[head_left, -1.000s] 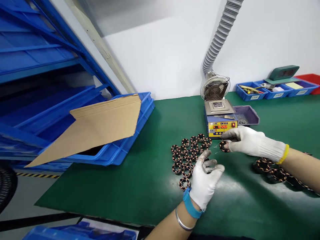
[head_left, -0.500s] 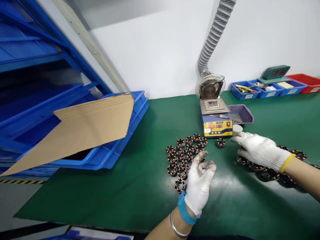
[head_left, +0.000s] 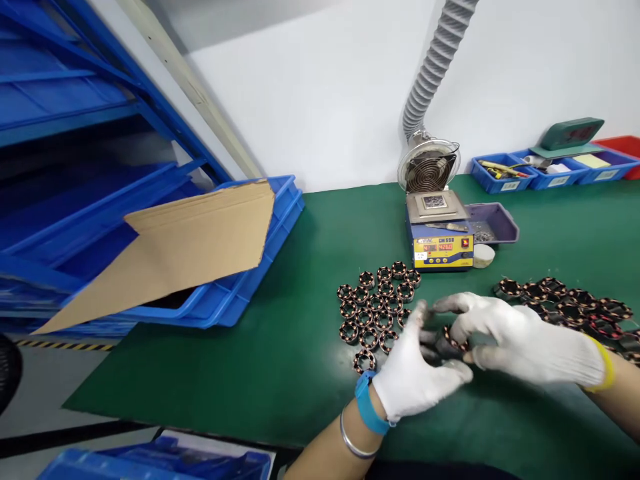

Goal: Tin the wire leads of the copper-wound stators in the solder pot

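Both hands wear white gloves and meet at the front middle of the green table. My right hand point(head_left: 520, 340) grips one motor stator point(head_left: 453, 339), a dark ring with copper windings, between its fingertips; the hand is slightly blurred. Facing it, my left hand point(head_left: 417, 367) has thumb and fingers spread around the stator's near side; whether it touches is hard to tell. Left of the hands stands a cluster of stators point(head_left: 367, 317), partly covered by the left fingertips. Another group of stators point(head_left: 570, 312) lies beyond my right hand.
A yellow-fronted solder pot point(head_left: 443, 253) stands behind the hands under an exhaust hose point(head_left: 435, 73). Beside it are a round white container point(head_left: 483, 256) and a purple tray point(head_left: 507, 223). Blue bins point(head_left: 500, 175) line the wall. Cardboard point(head_left: 200, 240) covers a blue crate point(head_left: 287, 217) at left.
My right hand has come left and nearer, taking up the single stator that stood before the solder pot. My left hand's fingers have spread towards it. The view has shifted slightly.
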A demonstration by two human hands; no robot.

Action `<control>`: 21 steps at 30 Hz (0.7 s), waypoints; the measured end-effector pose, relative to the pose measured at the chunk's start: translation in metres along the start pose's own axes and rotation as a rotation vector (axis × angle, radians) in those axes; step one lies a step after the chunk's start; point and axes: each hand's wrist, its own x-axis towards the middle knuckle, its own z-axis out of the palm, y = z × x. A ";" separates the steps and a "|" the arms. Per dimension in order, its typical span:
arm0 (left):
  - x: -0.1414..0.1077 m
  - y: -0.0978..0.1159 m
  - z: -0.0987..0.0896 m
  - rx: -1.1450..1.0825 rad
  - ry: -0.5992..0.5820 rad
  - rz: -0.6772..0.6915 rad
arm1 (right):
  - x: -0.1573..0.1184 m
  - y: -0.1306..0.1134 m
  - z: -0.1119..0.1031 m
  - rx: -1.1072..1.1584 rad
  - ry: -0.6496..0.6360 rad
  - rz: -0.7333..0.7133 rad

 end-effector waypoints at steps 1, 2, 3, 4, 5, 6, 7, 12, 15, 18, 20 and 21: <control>-0.001 0.002 0.001 -0.020 -0.120 -0.040 | -0.008 -0.004 0.001 0.039 -0.011 -0.040; -0.003 0.003 0.002 -0.043 -0.200 -0.057 | -0.014 -0.007 0.003 0.070 -0.015 -0.042; -0.003 0.003 0.003 -0.058 -0.216 -0.050 | -0.019 -0.008 0.006 0.101 0.013 0.001; -0.003 0.001 0.004 -0.059 -0.173 -0.021 | -0.022 -0.008 0.011 0.150 0.065 0.080; -0.003 -0.003 0.004 -0.041 -0.084 0.026 | -0.024 -0.008 0.017 0.235 0.115 0.169; -0.002 -0.007 0.004 -0.006 0.021 0.088 | -0.024 -0.008 0.024 0.362 0.153 0.244; -0.001 -0.012 0.004 0.050 0.120 0.161 | -0.023 -0.008 0.032 0.520 0.176 0.292; 0.006 -0.028 -0.002 0.484 0.351 0.556 | -0.007 -0.021 0.073 1.160 0.269 0.382; 0.008 -0.028 -0.005 0.631 0.337 0.636 | -0.001 -0.026 0.084 1.262 0.380 0.481; 0.010 -0.031 -0.008 0.687 0.252 0.557 | -0.007 -0.023 0.086 1.029 0.486 0.541; 0.010 -0.034 -0.008 0.741 0.217 0.528 | -0.012 -0.021 0.087 0.771 0.551 0.559; 0.010 -0.035 -0.009 0.781 0.215 0.511 | -0.015 -0.020 0.088 0.665 0.577 0.543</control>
